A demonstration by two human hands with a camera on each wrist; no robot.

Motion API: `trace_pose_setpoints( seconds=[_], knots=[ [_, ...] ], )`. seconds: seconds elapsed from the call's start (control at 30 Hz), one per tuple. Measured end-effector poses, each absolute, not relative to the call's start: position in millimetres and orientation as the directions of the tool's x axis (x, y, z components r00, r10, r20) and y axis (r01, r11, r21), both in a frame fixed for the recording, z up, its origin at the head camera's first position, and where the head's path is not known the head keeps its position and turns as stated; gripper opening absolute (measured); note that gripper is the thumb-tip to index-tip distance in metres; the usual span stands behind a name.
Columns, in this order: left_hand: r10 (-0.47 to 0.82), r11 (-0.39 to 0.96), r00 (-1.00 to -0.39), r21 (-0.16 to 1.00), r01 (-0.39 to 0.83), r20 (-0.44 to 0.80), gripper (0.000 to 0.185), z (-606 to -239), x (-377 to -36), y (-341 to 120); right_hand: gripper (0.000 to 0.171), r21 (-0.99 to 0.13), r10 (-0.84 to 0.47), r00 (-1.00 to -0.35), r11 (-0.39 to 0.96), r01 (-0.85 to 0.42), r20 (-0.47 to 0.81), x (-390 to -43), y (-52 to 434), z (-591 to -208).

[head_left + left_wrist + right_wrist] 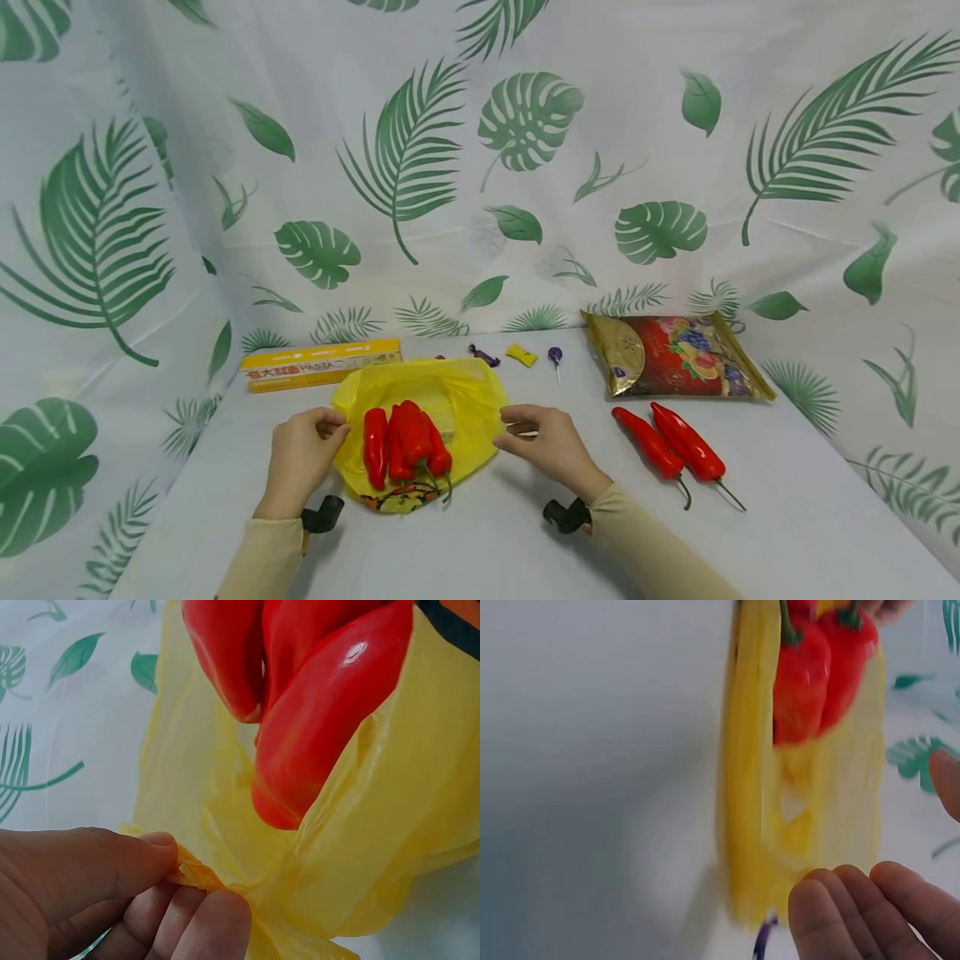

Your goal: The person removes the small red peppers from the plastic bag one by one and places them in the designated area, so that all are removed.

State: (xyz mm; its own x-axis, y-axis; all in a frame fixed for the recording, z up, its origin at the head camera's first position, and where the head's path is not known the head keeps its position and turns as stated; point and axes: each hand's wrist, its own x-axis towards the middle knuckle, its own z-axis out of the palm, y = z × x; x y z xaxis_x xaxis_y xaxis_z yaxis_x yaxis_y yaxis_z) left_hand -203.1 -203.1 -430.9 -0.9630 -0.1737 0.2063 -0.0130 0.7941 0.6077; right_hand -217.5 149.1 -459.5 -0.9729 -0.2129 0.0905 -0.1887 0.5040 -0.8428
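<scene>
Pinched between thumb and fingers of the left hand [97, 900], one edge of the yellow plastic bag [420, 417] bunches up; the right hand [551, 442] curls at the opposite edge, its grip unclear in the blurred wrist view. Red peppers [405, 442] lie on the bag, holding it flat. Right of the bag lie two more peppers [675, 450]; behind it, a pasta box [321, 364].

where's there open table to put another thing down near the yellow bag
Bare table lies along the near edge, between the two forearms. More lies between the right hand and the two loose red peppers. The far strip is crowded: pasta box, candies, lollipop, gold packet. Around the yellow bag, pinched by the left hand, there is none.
</scene>
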Motion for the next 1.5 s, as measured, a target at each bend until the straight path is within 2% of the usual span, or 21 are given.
trace_pose_setpoints(
  seconds=[0.27,0.4,0.6,0.8,1.0,1.27,1.5],
  knots=[
    [-0.164,0.795,-0.962,0.607,0.002,0.217,0.014,-433.1,-204.2,-203.8,0.053,-0.879,-0.314,-0.944,0.416,-0.234,0.102,-219.7,98.3,-462.9],
    [-0.162,0.794,-0.962,0.608,0.006,0.221,0.014,-433.9,-204.3,-204.5,0.063,-0.893,-0.343,-0.936,0.393,-0.218,0.077,-221.7,74.4,-464.1],
    [-0.164,0.790,-0.962,0.613,0.003,0.217,0.013,-434.6,-204.0,-206.0,0.083,-0.870,-0.334,-0.942,0.457,-0.184,0.024,-223.2,42.4,-465.9],
    [-0.169,0.787,-0.962,0.617,-0.002,0.213,0.012,-434.8,-203.8,-207.6,0.090,-0.842,-0.309,-0.951,0.510,-0.176,0.012,-223.8,27.2,-467.9],
    [-0.175,0.785,-0.962,0.619,-0.008,0.210,0.012,-435.2,-204.2,-209.4,0.085,-0.854,-0.305,-0.952,0.495,-0.159,0.000,-226.4,28.0,-469.4],
    [-0.178,0.790,-0.957,0.612,0.000,0.230,0.012,-435.3,-204.7,-212.5,0.059,-0.868,-0.317,-0.947,0.452,-0.208,0.063,-234.7,34.4,-470.1],
    [-0.178,0.793,-0.956,0.609,0.001,0.233,0.012,-434.9,-204.0,-214.1,0.055,-0.877,-0.304,-0.951,0.442,-0.190,0.053,-237.1,39.4,-467.2]
  ],
)
